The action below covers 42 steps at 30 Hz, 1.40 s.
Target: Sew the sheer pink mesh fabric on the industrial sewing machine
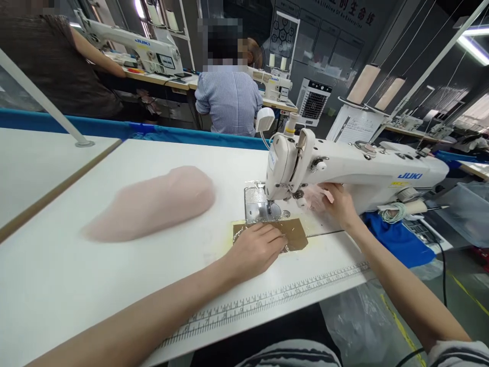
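Note:
A white JUKI sewing machine (328, 163) stands on the table, its needle area above a metal plate (257, 204). Just in front of that plate, my left hand (260, 247) rests palm down with fingers bent together over a brown patch (298, 234). Thin, clear, shiny material (284, 246) shows around its fingertips; what the fingers hold is hidden. Under the machine's arm, my right hand (340, 204) pinches a sheer pink fabric piece (315, 196), bunched up right of the needle. A separate pale pink fabric piece (160, 204) lies on the table to the left.
A printed ruler (263, 303) runs along the table's front edge. Blue cloth (397, 239) and a thread cone (414, 206) lie at the right. Thread cones (364, 84) stand behind the machine. Two people (231, 99) sit at other machines beyond the blue-edged table.

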Tool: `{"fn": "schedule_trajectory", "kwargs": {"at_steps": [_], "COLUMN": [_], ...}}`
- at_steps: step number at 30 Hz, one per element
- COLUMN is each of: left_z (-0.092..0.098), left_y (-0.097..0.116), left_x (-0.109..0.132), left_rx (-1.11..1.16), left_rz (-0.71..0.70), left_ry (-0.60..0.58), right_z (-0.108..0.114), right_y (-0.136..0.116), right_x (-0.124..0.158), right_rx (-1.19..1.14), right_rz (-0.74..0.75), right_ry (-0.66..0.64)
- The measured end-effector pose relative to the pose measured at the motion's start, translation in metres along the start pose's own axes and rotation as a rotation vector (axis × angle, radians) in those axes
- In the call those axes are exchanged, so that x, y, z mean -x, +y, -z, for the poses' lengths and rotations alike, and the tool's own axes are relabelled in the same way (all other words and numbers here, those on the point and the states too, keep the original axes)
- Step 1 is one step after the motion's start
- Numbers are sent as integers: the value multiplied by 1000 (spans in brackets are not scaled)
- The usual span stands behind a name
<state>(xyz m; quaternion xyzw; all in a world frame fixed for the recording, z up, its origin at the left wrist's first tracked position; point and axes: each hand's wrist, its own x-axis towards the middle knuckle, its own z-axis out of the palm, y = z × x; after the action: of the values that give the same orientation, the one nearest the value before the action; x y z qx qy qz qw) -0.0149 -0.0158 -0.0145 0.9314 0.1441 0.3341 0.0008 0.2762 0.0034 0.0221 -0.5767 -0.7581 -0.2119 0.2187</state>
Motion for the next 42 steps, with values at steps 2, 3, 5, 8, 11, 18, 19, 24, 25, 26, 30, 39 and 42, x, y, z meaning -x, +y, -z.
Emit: {"fn": "schedule_trajectory", "kwargs": {"at_steps": [2, 3, 5, 8, 11, 18, 19, 24, 25, 26, 30, 39, 42], "left_z": [0, 1, 4, 11, 18, 41, 46, 69, 73, 77, 80, 43, 39], "left_y": [0, 1, 2, 5, 7, 29, 36, 53, 51, 48, 23, -4, -3], "left_x": [0, 0, -2, -6, -9, -21, -23, -27, -27, -27, -23, -19, -23], "left_rx": [2, 4, 16, 69, 189, 876, 898, 911, 952, 998, 1029, 1054, 1051], "left_rz": [3, 5, 23, 71, 42, 274, 329, 699, 786, 876, 1093, 1074, 1039], "left_ry": [-9, -12, -26, -68, -106, -218, -231, -137, -114, -109, -219, -240, -254], "right_z": [4, 7, 17, 37, 52, 57, 59, 80, 83, 84, 73, 27, 24], "right_y": [-7, -14, -35, -76, -111, -135, -138, -149, -147, -143, -124, -81, -75], "right_x": [6, 12, 26, 52, 66, 41, 36, 18, 17, 16, 22, 33, 20], "right_rx": [-37, -63, -132, -235, -261, -602, -658, -1074, -1219, -1367, -1624, -1107, -945], "right_rz": [90, 165, 363, 627, 637, 132, 95, -44, -107, -186, -464, -364, -302], "right_ry": [51, 62, 55, 34, 88, 131, 130, 87, 6, -105, -477, -700, -587]}}
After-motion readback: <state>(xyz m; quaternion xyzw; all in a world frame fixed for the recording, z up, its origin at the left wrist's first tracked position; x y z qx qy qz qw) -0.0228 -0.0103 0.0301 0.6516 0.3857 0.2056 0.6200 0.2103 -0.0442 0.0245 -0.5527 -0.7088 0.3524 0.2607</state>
